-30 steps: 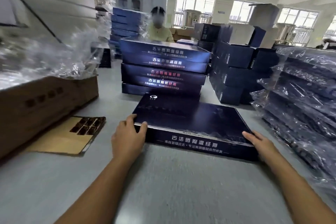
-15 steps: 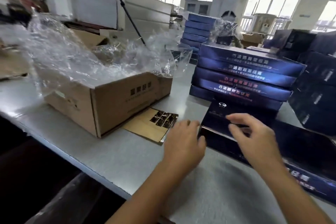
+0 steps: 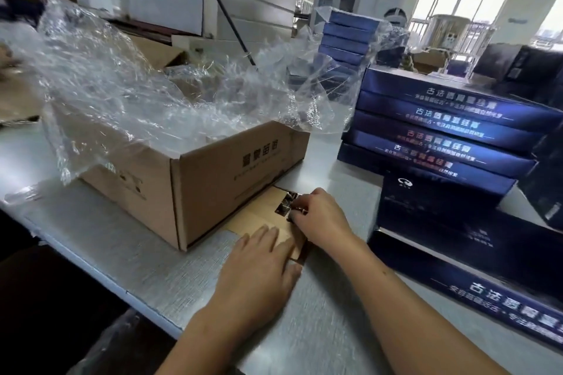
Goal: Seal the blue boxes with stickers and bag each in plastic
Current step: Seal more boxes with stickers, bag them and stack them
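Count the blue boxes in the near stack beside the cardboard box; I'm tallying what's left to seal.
5 in the near stack, lying flat one atop another, right of the cardboard box and behind the single blue box on the table. Others behind could be hidden.

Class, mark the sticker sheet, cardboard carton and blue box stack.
sticker sheet point(image 3: 257, 214): head view, tan backing.
cardboard carton point(image 3: 243, 175): head view, printed wall.
blue box stack point(image 3: 441, 134): head view, lettered side.

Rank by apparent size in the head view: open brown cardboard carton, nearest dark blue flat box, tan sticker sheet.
1. Open brown cardboard carton
2. Nearest dark blue flat box: closer and cut off by the frame, so the top two are unsure
3. Tan sticker sheet: clearly smallest
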